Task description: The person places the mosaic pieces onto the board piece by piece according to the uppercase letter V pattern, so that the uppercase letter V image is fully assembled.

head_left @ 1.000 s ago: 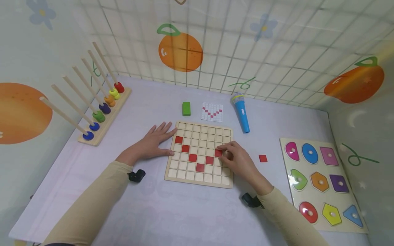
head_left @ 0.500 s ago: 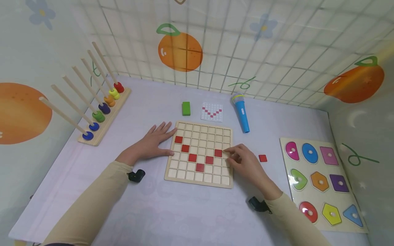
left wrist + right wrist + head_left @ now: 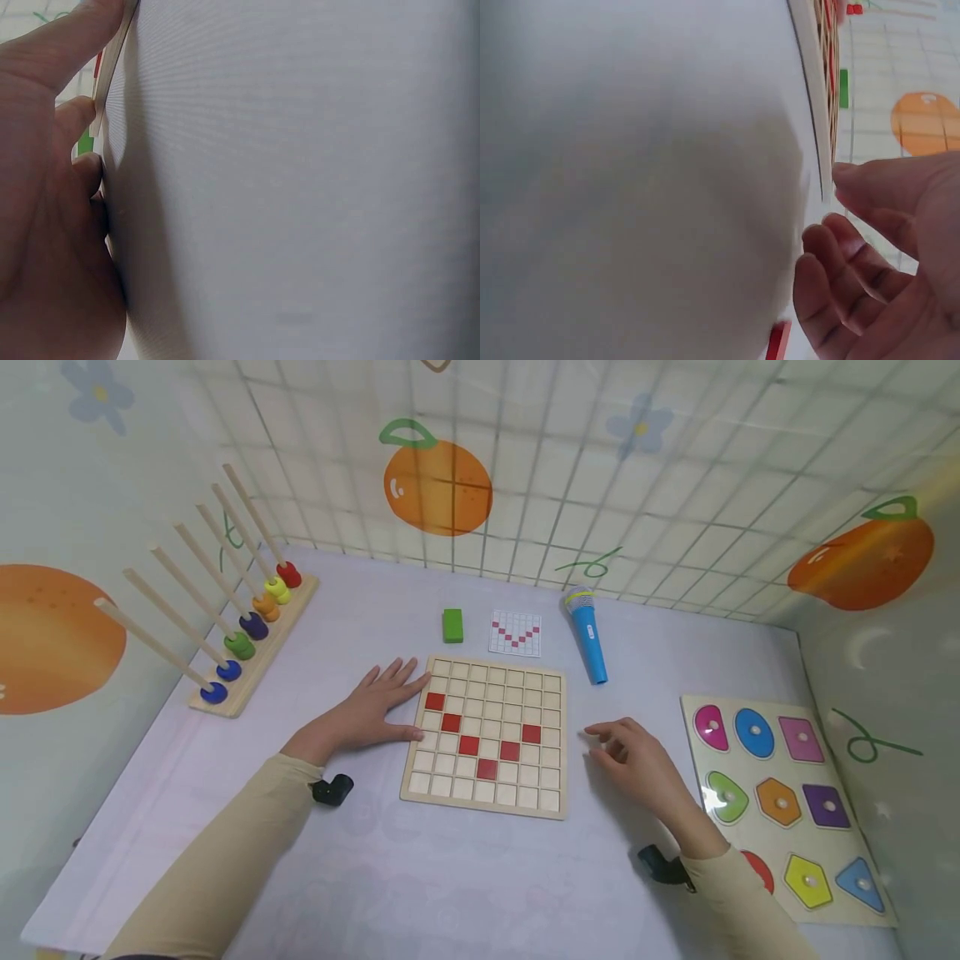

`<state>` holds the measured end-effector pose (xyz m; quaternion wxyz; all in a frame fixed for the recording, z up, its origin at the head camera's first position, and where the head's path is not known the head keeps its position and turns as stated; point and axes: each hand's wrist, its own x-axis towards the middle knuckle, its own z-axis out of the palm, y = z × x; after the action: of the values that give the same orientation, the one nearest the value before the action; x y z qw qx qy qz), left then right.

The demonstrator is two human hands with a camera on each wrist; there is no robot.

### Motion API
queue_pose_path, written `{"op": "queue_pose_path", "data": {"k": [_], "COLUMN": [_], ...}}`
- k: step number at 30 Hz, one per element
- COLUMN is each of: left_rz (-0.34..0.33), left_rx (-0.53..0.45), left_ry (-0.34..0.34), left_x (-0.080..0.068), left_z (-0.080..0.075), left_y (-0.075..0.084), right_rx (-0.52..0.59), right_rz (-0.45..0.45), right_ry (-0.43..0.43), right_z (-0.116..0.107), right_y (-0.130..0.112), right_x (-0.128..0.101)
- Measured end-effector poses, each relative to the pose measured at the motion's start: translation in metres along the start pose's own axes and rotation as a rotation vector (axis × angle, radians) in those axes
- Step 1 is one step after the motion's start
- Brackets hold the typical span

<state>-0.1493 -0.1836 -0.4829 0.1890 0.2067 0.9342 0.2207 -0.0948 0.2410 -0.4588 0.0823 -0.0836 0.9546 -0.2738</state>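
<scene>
A wooden grid board lies mid-table, with several red square tiles set in a V among its pale squares. At its left edge my left hand rests flat with fingers spread, thumb and forefinger touching the frame. My right hand hovers over the table just right of the board, fingers loosely bent, nothing between thumb and fingertips. A loose red tile lies below those fingers in the right wrist view; in the head view the hand hides it. Behind the board is a small card printed with a red V on a grid.
A green block and a blue toy microphone lie behind the board. To the left stands a wooden peg rack with coloured rings. A shape puzzle board lies at the right, partly under the right sleeve. Patterned curtains surround the table.
My right hand has let go of the red tile at the board's right side and drawn away rightward, now covering the loose tile. The left hand stays put.
</scene>
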Motion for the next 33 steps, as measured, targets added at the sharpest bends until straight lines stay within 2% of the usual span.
{"op": "queue_pose_path", "data": {"k": [12,21,33], "left_rz": [-0.001,-0.003,-0.006], "left_rx": [-0.007,-0.006,-0.008], "left_ry": [-0.002,-0.002,0.002], "left_x": [-0.001,0.0,0.0], "left_z": [-0.001,0.001,0.0], "left_y": [0.0,0.0,0.001], "right_rx": [-0.029,-0.038,-0.042], "right_rz": [0.062,0.123,0.118], "right_ry": [0.075,0.046,0.02], "right_z": [-0.019,-0.028,-0.027], "right_y": [0.022,0.038,0.04], "right_x": [-0.008,-0.01,-0.01]}}
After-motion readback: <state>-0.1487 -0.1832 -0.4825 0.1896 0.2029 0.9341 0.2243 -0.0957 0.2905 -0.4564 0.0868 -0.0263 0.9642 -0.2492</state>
